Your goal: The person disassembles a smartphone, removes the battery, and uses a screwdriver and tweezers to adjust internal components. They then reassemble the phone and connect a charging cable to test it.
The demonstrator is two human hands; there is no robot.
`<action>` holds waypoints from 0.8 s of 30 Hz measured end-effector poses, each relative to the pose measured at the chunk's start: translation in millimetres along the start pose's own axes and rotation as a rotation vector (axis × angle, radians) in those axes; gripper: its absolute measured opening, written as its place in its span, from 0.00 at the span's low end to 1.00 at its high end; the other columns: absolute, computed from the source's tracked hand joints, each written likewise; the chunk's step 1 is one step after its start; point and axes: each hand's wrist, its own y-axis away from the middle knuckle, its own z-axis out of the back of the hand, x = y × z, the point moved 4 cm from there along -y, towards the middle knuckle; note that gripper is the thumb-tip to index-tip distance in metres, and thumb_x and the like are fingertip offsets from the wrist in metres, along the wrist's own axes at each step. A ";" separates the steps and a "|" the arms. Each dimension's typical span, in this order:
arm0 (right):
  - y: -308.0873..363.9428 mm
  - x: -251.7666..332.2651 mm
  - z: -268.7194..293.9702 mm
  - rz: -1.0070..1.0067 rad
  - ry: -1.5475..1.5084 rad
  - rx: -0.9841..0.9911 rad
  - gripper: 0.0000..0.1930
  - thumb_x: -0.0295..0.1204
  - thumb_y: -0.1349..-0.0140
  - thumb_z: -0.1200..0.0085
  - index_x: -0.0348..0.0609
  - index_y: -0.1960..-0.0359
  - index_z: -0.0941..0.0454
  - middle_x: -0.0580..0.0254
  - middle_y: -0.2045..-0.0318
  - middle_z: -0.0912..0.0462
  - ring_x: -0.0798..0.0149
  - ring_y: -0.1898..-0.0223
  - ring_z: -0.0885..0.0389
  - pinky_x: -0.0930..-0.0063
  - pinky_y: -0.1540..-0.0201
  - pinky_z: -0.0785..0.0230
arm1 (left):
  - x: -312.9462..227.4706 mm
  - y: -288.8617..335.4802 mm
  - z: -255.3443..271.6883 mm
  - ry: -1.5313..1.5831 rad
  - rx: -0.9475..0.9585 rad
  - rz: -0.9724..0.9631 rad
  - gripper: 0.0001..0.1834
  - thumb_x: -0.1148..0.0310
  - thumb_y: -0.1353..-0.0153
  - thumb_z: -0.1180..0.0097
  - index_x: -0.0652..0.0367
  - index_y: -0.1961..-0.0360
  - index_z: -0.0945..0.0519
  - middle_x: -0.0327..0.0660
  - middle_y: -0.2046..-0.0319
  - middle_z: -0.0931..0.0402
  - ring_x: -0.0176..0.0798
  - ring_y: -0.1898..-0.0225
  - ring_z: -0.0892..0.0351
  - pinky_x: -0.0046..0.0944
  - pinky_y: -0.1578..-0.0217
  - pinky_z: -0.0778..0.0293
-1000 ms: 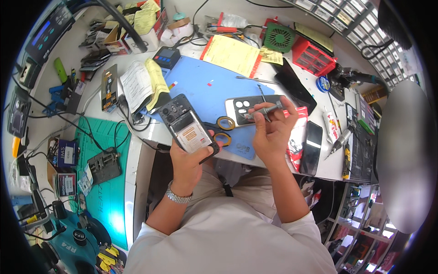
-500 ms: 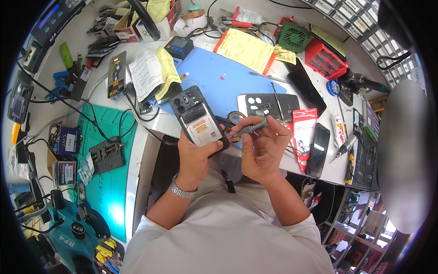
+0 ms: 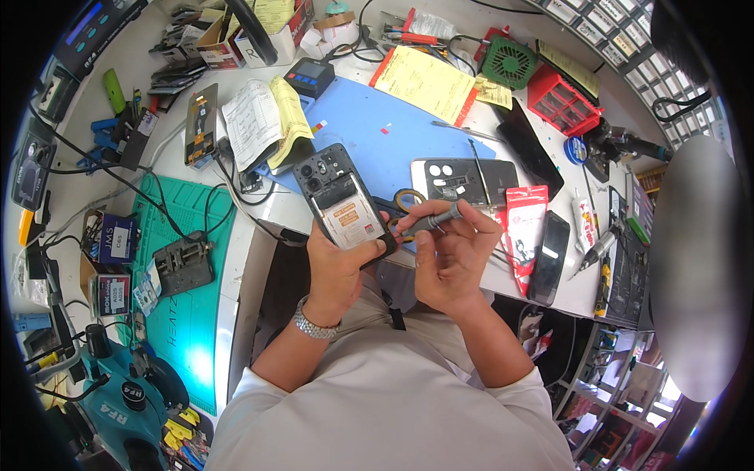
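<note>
My left hand (image 3: 336,267) is closed round the lower part of an opened smartphone (image 3: 345,206). Its back cover is off, baring the pale battery (image 3: 351,220) and the camera block at the top. In my right hand (image 3: 452,255), a short grey screwdriver (image 3: 432,223) is gripped between thumb and fingers, pointing left at the phone's lower right edge. Its tip is too small to make out against the phone. Just behind the screwdriver lie scissors (image 3: 407,198) with round handles, partly hidden by the phone and my right hand.
A blue mat (image 3: 357,118) lies beyond my hands. Right of it are a phone back cover (image 3: 452,174) with tweezers (image 3: 478,171) across it, a red-and-white pouch (image 3: 525,235) and a dark phone (image 3: 550,259). At left, a board holder (image 3: 182,265) rests on a green mat (image 3: 184,330).
The whole view has shifted very slightly. Both hands keep the same grip, and the screwdriver stays at the phone's lower right edge.
</note>
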 end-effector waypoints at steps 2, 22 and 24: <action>-0.2 -0.2 -0.4 0.023 -0.011 -0.002 0.35 0.06 0.30 0.52 0.45 0.27 0.49 0.39 0.43 0.23 0.59 0.52 0.15 0.67 0.52 0.16 | 0.0 0.1 -0.3 -0.002 -0.001 0.003 0.31 0.92 0.49 0.41 0.69 0.41 0.26 0.54 0.50 0.14 0.51 0.54 0.09 0.52 0.50 0.09; -12.7 -2.1 -16.4 0.157 0.226 0.053 0.24 0.06 0.38 0.39 0.42 0.43 0.22 0.42 0.50 0.12 0.51 0.50 0.08 0.60 0.47 0.14 | -14.2 -6.3 27.5 -0.176 -0.096 -0.200 0.34 0.91 0.47 0.38 0.66 0.37 0.26 0.50 0.48 0.14 0.43 0.49 0.10 0.41 0.49 0.12; -13.8 1.9 -18.1 0.143 0.292 0.058 0.22 0.07 0.38 0.40 0.41 0.45 0.21 0.43 0.49 0.12 0.51 0.52 0.08 0.63 0.50 0.13 | -13.9 -6.0 27.8 -0.156 -0.103 -0.189 0.33 0.91 0.47 0.38 0.66 0.37 0.25 0.50 0.48 0.13 0.43 0.50 0.10 0.41 0.49 0.13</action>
